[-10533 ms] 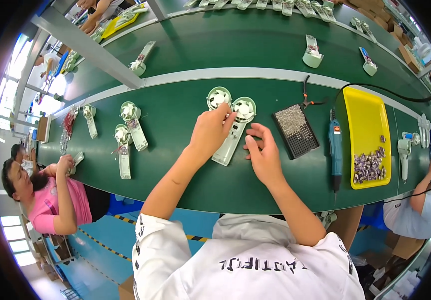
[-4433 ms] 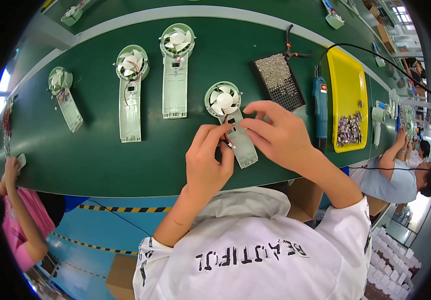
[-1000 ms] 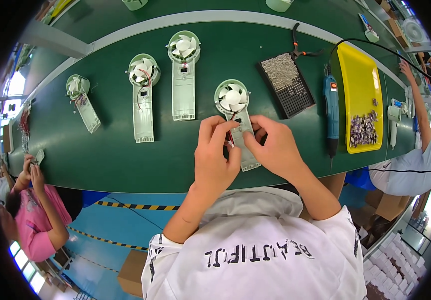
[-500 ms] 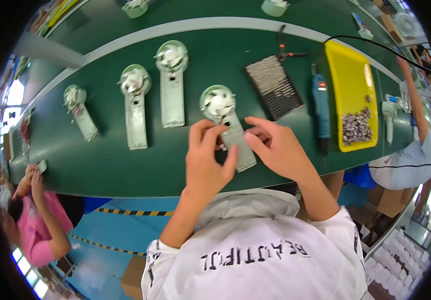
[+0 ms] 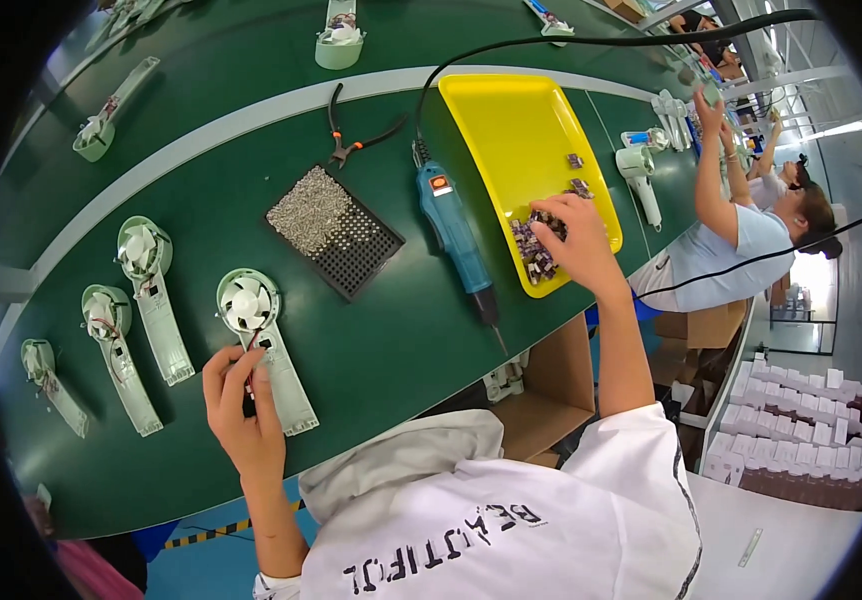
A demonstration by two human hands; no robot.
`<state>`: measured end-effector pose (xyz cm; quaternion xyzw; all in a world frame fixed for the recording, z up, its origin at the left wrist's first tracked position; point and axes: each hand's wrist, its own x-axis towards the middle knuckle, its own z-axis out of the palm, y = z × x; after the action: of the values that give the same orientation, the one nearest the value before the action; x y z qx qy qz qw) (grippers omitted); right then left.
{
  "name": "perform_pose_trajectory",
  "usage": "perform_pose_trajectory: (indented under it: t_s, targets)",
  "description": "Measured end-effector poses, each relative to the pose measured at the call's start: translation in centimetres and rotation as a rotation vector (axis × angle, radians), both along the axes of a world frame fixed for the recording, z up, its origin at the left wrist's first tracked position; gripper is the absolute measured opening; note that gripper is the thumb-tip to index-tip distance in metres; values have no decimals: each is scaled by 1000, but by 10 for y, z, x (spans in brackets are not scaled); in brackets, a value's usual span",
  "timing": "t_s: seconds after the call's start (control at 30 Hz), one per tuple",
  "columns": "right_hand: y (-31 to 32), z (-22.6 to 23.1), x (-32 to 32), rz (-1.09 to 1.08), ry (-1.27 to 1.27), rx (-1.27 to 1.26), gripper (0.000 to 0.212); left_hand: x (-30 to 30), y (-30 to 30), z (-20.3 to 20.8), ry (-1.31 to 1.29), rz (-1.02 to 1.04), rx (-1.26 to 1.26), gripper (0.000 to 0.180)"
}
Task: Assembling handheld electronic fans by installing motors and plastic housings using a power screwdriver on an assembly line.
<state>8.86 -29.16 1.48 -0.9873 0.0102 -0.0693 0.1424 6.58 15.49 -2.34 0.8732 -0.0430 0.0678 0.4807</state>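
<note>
My left hand (image 5: 243,405) is at the left edge of a pale green fan housing (image 5: 287,385), its fingers closed around thin red and dark wires (image 5: 252,340). The wires come down from the round head, where a white fan blade wheel (image 5: 248,303) sits. What else the fingers cover is hidden. Over to the right, my right hand (image 5: 579,240) reaches into a yellow tray (image 5: 496,130). Its thumb and forefinger are apart over a pile of small silvery-purple parts (image 5: 531,250), touching its upper side.
A blue electric screwdriver (image 5: 456,232) lies left of the tray, with its black cable (image 5: 571,42) running overhead. Farther left are a black perforated screw tray (image 5: 361,255) and cutting pliers (image 5: 341,150). Several similar housings (image 5: 161,325) lie at left. A co-worker (image 5: 751,225) is at right.
The view has swung right. My right hand has left the fan housing and gone into the yellow tray. My left hand has stayed at the housing, its fingers now closed on the wires.
</note>
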Motion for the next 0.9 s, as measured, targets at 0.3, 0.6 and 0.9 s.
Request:
perform_pose_trajectory:
  t_s: [0.3,0.6,0.9]
  targets:
    - [1,22,15,111,220,-162,13,-6,-10,0,-16,25,-20,17]
    - [86,12,-5,-244,65,1587,24,-4,-6,0,-70,47,-63,15]
    - [222,-7,-27,-103,626,1958,30,-3,-12,-6,-46,38,-139,16]
